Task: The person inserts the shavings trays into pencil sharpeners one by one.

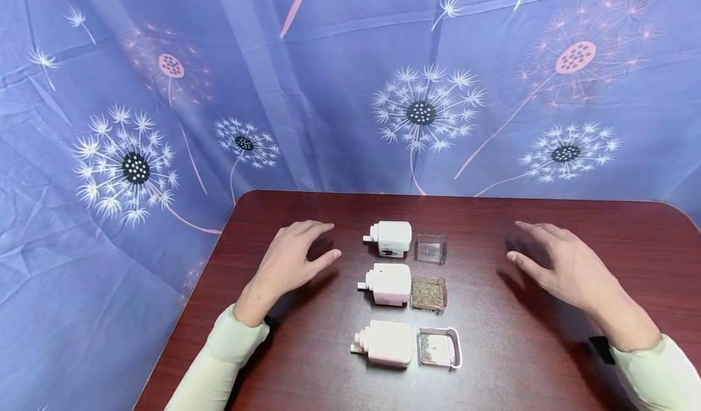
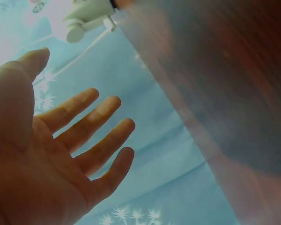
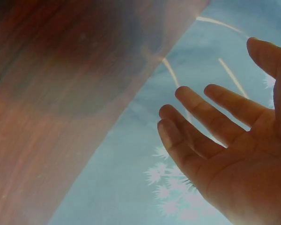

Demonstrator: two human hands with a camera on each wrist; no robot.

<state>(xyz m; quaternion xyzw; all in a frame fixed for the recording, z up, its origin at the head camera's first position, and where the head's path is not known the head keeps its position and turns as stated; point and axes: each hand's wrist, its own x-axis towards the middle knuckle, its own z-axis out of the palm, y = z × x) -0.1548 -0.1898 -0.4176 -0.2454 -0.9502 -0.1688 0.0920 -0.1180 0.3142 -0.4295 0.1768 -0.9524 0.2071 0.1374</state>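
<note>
Right now I'm seeing the near bottle lying on the table, its long axis running left to right, with the near tray sitting just beside its right end, holding greenish bits. Farther in, the middle bottle is pointing its nozzle left, and the middle tray is sitting close by on its right, filled with dried herb. The left hand is hovering left of the bottles, nearer to them, their nozzles facing it; the right hand is hovering well apart, right of the trays. Both are spreading loosely extended fingers and gripping nothing. Beyond, the far bottle and far tray are lying in the same order, a cloth hanging behind.
</note>
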